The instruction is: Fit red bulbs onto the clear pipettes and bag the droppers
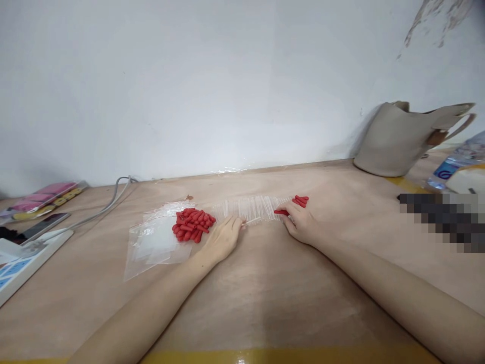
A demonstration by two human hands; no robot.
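Fingers of the right hand (302, 223) grip one red bulb (281, 212) at the right part of the tube row (257, 206); left hand's (224, 237) fingers pinch a clear tube (253, 221) along its near side.

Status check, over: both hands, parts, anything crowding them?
Left hand: holding thin pale tube. Right hand: holding red piece. Row of clear tubes just beyond; red pile on plastic bags, close beside left hand.

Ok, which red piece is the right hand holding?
The lone red piece pinched by the right hand; others lie in the big pile beside the left hand or the small group beyond the right.
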